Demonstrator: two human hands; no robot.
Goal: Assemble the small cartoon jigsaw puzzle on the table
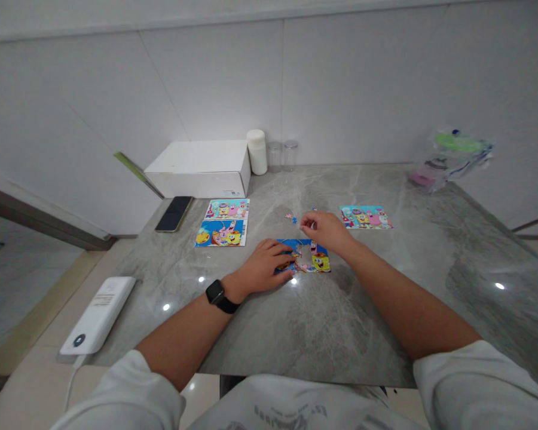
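Blue puzzle (311,258) under left hand (264,269), right hand (325,230) just behind

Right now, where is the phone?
In the head view the phone lies far left on the table, between the white box and the two stacked puzzle cards.

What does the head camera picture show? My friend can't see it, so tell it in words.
A person's left hand rests on an unfinished cartoon puzzle on a grey table, while the right hand pinches a small piece above it. Finished puzzles lie nearby.

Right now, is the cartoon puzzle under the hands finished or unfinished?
Unfinished: the puzzle shows a bare grey gap in its middle, and loose pieces lie beside it.
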